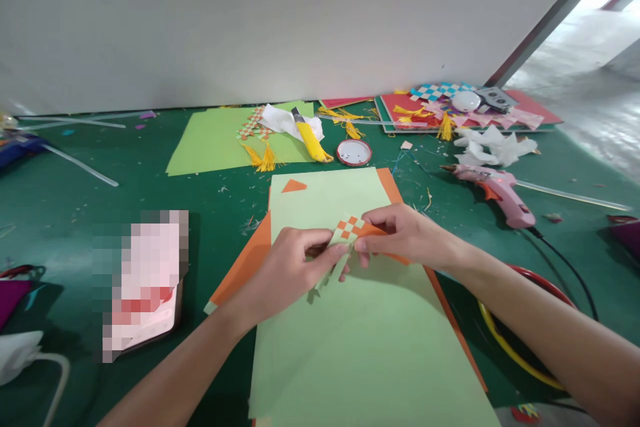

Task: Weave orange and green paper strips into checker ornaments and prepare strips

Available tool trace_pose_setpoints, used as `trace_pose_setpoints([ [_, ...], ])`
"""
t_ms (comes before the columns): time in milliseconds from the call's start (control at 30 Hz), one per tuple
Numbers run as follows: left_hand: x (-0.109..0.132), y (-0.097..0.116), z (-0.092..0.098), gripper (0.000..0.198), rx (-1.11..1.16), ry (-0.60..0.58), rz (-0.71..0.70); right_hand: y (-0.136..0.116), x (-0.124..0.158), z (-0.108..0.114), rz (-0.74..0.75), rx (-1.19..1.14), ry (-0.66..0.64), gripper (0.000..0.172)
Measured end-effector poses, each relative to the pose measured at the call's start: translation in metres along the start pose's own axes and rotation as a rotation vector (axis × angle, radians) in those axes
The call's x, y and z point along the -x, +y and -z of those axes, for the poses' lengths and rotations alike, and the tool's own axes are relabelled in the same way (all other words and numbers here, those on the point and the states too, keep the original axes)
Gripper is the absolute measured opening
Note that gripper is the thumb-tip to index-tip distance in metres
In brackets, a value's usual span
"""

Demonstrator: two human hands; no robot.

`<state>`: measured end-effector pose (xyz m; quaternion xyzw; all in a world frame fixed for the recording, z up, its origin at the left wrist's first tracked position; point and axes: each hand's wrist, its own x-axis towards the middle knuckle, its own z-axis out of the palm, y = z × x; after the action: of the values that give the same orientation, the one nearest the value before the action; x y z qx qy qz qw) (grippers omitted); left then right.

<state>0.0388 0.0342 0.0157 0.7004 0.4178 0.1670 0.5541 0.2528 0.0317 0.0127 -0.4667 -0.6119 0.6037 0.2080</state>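
Both my hands meet over a pale green paper sheet that lies on an orange sheet. Between them is a small woven paper piece of orange and pale green strips in a checker pattern. My left hand pinches its left side, with loose green strip ends hanging below the fingers. My right hand pinches its right side, where an orange strip sticks out.
On the green table are a pink glue gun with a black cord at right, a round lid, a yellow utility knife on a lime sheet, yellow tassels, white tissue, stacked coloured sheets far right, and a phone at left.
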Motion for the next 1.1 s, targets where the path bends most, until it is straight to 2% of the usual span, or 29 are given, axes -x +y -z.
trace_pose_setpoints([
  [233, -0.001, -0.001, 0.0, 0.035, -0.006, -0.002, -0.007, 0.0, -0.001, 0.0, 0.007, 0.071, 0.03, 0.025],
  [400, -0.002, -0.003, -0.001, 0.036, -0.068, -0.019, 0.007, -0.003, 0.0, -0.006, 0.153, 0.231, 0.156, 0.02],
  [500, -0.001, -0.005, -0.002, 0.039, -0.138, -0.035, -0.022, -0.004, 0.002, -0.008, 0.162, 0.25, 0.18, 0.018],
  [600, -0.001, -0.006, -0.001, 0.039, -0.23, -0.03, -0.114, -0.002, 0.001, -0.006, 0.115, 0.153, 0.129, 0.017],
  [733, 0.0, -0.006, 0.004, 0.017, -0.282, 0.11, -0.336, 0.002, -0.001, 0.001, 0.064, 0.013, 0.042, 0.02],
  [800, -0.001, -0.007, 0.005, 0.024, -0.29, 0.178, -0.447, 0.001, -0.001, 0.003, 0.044, -0.037, 0.009, 0.021],
  [900, -0.001, -0.009, 0.006, 0.029, -0.315, 0.183, -0.586, 0.0, 0.0, 0.003, 0.027, -0.099, -0.032, 0.021],
  [1000, -0.001, -0.011, 0.006, 0.03, -0.329, 0.182, -0.645, -0.002, 0.001, 0.003, 0.022, -0.121, -0.056, 0.02],
  [1100, -0.001, -0.011, 0.005, 0.029, -0.352, 0.19, -0.629, -0.002, 0.002, 0.002, 0.022, -0.12, -0.059, 0.02],
])
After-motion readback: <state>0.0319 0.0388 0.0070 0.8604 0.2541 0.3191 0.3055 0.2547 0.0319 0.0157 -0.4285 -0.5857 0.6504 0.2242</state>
